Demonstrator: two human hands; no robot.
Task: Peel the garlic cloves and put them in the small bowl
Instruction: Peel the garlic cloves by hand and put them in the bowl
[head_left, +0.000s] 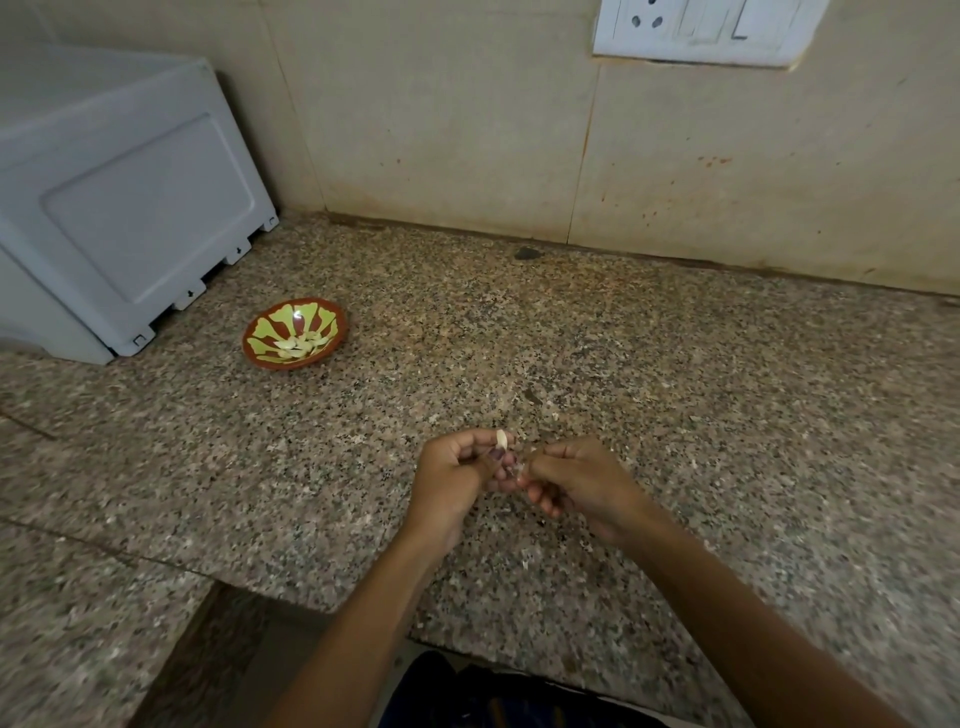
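A pale garlic clove (502, 439) sticks up from the fingertips of the left hand (457, 475), which pinches it just above the speckled stone counter (675, 374). The right hand (576, 480) is right beside it, touching it, with its fingers curled in tight at the clove's lower end. I cannot tell if it is holding a bit of skin there. Well off to the left, the small bowl (294, 333) sits on the counter. It is brown with green stripes and has some peeled cloves (300, 345) inside. A grey box (119, 208) stands just behind the bowl. A white switch plate (701, 31) is up on the wall (467, 130).
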